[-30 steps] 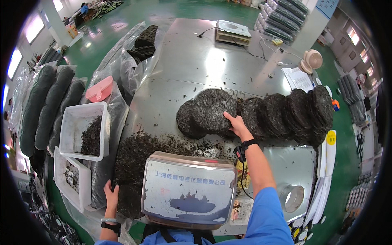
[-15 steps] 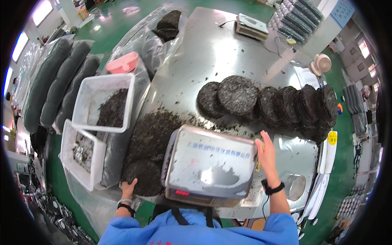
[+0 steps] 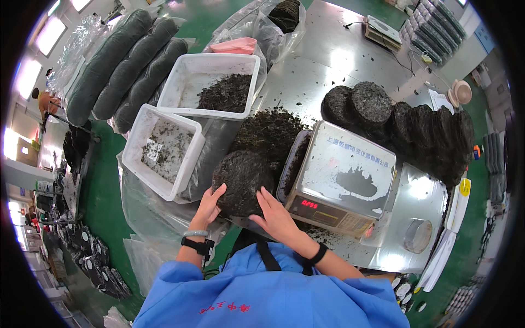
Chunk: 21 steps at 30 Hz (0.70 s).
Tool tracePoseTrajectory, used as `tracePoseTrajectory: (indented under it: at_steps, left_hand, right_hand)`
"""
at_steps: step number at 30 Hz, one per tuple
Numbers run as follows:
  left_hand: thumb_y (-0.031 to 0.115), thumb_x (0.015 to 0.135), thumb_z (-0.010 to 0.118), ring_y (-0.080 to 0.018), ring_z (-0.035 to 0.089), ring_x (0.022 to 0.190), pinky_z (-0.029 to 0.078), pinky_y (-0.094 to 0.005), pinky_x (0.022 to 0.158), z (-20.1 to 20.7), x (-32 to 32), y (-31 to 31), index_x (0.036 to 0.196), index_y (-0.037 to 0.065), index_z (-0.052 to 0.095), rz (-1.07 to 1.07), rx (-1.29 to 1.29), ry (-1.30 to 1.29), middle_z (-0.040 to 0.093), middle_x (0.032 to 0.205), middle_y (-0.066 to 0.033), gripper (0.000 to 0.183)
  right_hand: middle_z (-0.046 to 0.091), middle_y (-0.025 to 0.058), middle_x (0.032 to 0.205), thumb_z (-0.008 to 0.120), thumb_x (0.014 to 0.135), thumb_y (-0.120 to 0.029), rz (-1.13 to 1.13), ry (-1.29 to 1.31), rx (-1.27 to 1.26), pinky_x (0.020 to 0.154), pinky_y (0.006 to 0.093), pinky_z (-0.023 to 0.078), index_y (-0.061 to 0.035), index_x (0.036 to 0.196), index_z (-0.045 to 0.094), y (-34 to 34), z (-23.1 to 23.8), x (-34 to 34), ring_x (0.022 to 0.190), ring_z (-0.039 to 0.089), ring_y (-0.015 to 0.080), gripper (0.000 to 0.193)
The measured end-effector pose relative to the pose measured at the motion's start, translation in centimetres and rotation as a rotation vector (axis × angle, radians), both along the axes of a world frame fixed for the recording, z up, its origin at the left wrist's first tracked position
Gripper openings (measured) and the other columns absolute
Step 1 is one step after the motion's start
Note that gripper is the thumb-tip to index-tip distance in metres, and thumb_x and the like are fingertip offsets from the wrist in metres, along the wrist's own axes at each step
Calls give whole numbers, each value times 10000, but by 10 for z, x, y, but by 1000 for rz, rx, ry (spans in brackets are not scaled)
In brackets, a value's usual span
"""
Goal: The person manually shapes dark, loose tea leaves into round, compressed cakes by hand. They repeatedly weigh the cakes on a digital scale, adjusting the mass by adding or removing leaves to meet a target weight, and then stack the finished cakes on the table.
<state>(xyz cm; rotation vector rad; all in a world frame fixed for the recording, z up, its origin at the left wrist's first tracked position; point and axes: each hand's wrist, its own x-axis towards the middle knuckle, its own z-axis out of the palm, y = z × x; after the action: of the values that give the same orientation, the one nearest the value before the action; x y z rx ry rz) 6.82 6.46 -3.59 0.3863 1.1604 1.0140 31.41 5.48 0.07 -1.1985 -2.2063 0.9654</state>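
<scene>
A dark round cake of dried seaweed-like flakes (image 3: 240, 177) lies at the near edge of the steel table, left of the weighing scale (image 3: 344, 175). My left hand (image 3: 208, 206) grips its left edge, thumb on top and the other fingers mostly hidden below. On the near right side my right hand (image 3: 278, 217) has its fingers stretched out, their tips against the cake's edge. Loose dark flakes (image 3: 268, 128) are heaped behind the cake. Between them and the scale stands a narrow tray (image 3: 292, 164) filled with flakes.
Two white plastic bins (image 3: 164, 112) with flakes inside stand on clear plastic at left. Stacked dark cakes (image 3: 418, 128) form a row at far right. A clear round ring (image 3: 418, 236) sits right of the scale. Long dark wrapped rolls (image 3: 112, 65) lie at far left.
My right hand has moved from the scale's right side leftward to the cake. My left hand stays at the cake's left edge. The view has shifted; the scale's lit reading differs.
</scene>
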Motion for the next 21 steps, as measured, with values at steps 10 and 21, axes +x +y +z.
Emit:
tracePoseTrajectory:
  at_steps: [10, 21]
  left_hand:
    - [134, 764, 785, -160, 506, 1173, 435, -298, 972, 102, 28, -24, 1358, 12, 353, -161, 402, 188, 496, 1299, -82, 744]
    - [132, 783, 748, -216, 512, 1217, 407, -348, 1038, 86, 39, -9, 1385, -4, 377, -233, 378, -117, 526, 1315, -88, 720]
  right_hand:
    - [457, 265, 1355, 801, 681, -415, -39, 187, 74, 1011, 396, 438, 89, 1350, 376, 2, 60, -33, 1264, 459, 384, 939]
    - [471, 252, 1361, 654, 851, -140, -435, 272, -169, 1006, 373, 429, 36, 1333, 450, -18, 93, 24, 1235, 502, 354, 552]
